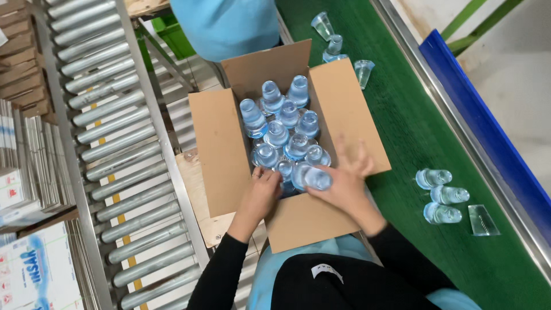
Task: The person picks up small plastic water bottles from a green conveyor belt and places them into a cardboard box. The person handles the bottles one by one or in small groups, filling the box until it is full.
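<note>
Bottles (285, 129) packed upright in open cardboard box (290, 212), nearly full. Right hand (343, 182) is clamped on a sideways bottle (311, 177) at the near row; left hand (261, 192) rests fingers-loose at the box edge, holding nothing afaict. Risk imo: the bottle could slip and topple its neighbours. Box bottom is hidden and the right fingers are blurred.

Bright, even overhead light; soft shadows (right hand (344, 178) motion-blurred).

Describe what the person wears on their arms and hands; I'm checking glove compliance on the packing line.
No gloves: the left hand and right hand are bare. Long black sleeves reach both wrists. No rings, watch or markings are visible.
</note>
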